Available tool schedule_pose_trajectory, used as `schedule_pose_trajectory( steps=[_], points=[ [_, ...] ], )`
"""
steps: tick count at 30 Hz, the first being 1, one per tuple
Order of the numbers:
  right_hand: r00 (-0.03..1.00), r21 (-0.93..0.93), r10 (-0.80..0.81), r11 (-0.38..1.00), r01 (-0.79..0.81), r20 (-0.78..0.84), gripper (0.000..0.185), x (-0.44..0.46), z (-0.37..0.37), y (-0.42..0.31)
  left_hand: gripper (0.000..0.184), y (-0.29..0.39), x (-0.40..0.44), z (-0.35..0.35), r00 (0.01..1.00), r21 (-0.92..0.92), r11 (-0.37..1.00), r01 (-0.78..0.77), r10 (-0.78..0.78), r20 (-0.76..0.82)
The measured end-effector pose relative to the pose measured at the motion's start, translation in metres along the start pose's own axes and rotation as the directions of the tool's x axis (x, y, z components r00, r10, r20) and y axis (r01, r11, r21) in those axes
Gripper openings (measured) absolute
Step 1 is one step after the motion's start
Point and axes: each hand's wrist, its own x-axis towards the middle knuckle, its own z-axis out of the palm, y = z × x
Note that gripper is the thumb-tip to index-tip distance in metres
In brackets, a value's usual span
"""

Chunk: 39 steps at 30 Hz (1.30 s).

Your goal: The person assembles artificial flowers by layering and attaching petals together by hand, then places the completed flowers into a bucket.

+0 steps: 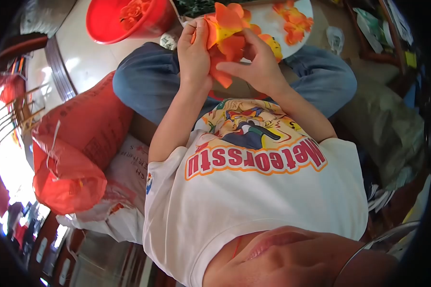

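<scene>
Evidently, thin orange-and-yellow flower petals [230, 47] are pinched in the left hand [195, 50]; the right hand [263, 69], thumb and fingers parted, flanks them. Too tight a pinch could crease them; slackness might drop some toward the white, round-edged board [263, 15] beyond the grip.

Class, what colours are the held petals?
The petals are orange and yellow, best seen in the head view.

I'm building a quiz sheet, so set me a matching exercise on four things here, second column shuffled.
1. Bucket
2. Sack
3. Jeans
4. Yellow-and-orange petals

A. Blue
B. Between the left hand and right hand
C. On the person's left, behind the knee
D. Red, with orange pieces inside

Pairs: 1-D, 2-C, 3-A, 4-B
</scene>
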Motion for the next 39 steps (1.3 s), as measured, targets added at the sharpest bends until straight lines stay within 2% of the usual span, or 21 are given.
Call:
schedule_pose_trajectory(
  steps=[3, 4, 6, 9, 12, 14, 15, 18, 21, 22, 24, 25, 26, 27, 29, 32, 35, 39],
  points=[
    [0.978, 0.120, 0.204, 0.973, -0.199, -0.032, 0.040, -0.003, -0.021, 0.016, 0.020, -0.008, 0.007, 0.000, 0.998, 0.094, 0.995, 0.018, -0.024, 0.057],
    [0.970, 0.186, 0.240, 0.956, -0.229, -0.040, 0.036, -0.005, -0.024, 0.020, 0.020, -0.011, 0.011, 0.006, 1.000, 0.025, 0.999, 0.028, -0.028, -0.011],
    [0.951, 0.318, 0.304, 0.908, -0.274, -0.049, 0.029, -0.009, -0.028, 0.025, 0.020, -0.010, 0.015, 0.006, 0.999, 0.013, 0.999, 0.043, -0.043, -0.013],
    [0.906, 0.528, 0.419, 0.755, -0.389, 0.068, 0.031, -0.013, -0.035, 0.019, 0.020, -0.008, 0.015, 0.010, 0.998, -0.011, 0.998, 0.067, -0.067, -0.018],
    [0.911, 0.566, 0.403, 0.734, -0.376, 0.084, 0.030, -0.016, -0.022, 0.011, 0.022, -0.013, 0.011, 0.017, 0.998, -0.004, 0.998, 0.068, -0.068, -0.005],
    [0.917, 0.471, 0.394, 0.799, -0.372, 0.057, 0.030, -0.017, -0.019, 0.016, 0.020, -0.024, 0.011, 0.015, 0.997, 0.030, 0.999, 0.037, -0.039, 0.074],
    [0.920, 0.418, 0.390, 0.830, -0.368, 0.036, 0.031, -0.019, -0.019, 0.018, 0.020, -0.024, 0.010, 0.017, 0.998, 0.074, 0.997, 0.014, -0.018, 0.061],
    [0.868, 0.366, 0.483, 0.791, -0.490, 0.116, 0.035, -0.027, -0.028, 0.021, 0.019, -0.019, 0.002, 0.021, 0.997, 0.160, 0.986, -0.051, 0.041, 0.062],
    [0.823, 0.680, 0.554, 0.555, -0.479, 0.127, 0.035, -0.036, -0.018, 0.003, 0.019, -0.024, -0.002, 0.010, 0.994, 0.195, 0.979, -0.065, 0.047, 0.097],
    [0.814, 0.653, 0.563, 0.564, -0.505, 0.143, 0.031, -0.039, -0.018, 0.002, 0.018, -0.026, -0.008, 0.014, 0.998, 0.168, 0.985, -0.051, 0.042, 0.054],
    [0.793, 0.598, 0.582, 0.574, -0.559, 0.182, 0.023, -0.047, -0.017, 0.003, 0.018, -0.036, -0.010, 0.008, 0.993, 0.232, 0.967, -0.102, 0.083, 0.089],
    [0.813, 0.503, 0.570, 0.670, -0.546, 0.122, 0.022, -0.048, -0.015, 0.007, 0.017, -0.039, -0.011, 0.006, 0.989, 0.262, 0.956, -0.129, 0.104, 0.108],
    [0.833, 0.394, 0.550, 0.753, -0.527, 0.064, 0.021, -0.050, -0.014, 0.012, 0.017, -0.044, -0.015, 0.008, 0.993, 0.187, 0.978, -0.096, 0.082, 0.079],
    [0.853, 0.274, 0.521, 0.819, -0.504, 0.012, 0.021, -0.052, -0.013, 0.016, 0.017, -0.045, -0.015, 0.007, 0.992, 0.203, 0.974, -0.104, 0.086, 0.096],
    [0.834, 0.312, 0.552, 0.794, -0.521, -0.013, 0.026, -0.054, -0.017, 0.019, 0.018, -0.048, -0.016, 0.004, 0.987, 0.233, 0.965, -0.124, 0.097, 0.125],
    [0.803, 0.419, 0.592, 0.747, -0.516, -0.068, 0.027, -0.060, -0.027, 0.021, 0.019, -0.048, -0.004, -0.003, 0.990, 0.063, 0.992, -0.113, 0.107, 0.093],
    [0.769, 0.496, 0.625, 0.713, -0.495, -0.131, 0.026, -0.068, -0.044, 0.027, 0.021, -0.034, 0.011, -0.011, 0.975, -0.115, 0.979, -0.165, 0.180, 0.132],
    [0.783, 0.518, 0.580, 0.752, -0.408, -0.224, 0.026, -0.075, -0.062, 0.033, 0.022, -0.016, 0.021, -0.039, 0.971, -0.035, 0.971, -0.238, 0.239, 0.034]
  ],
)
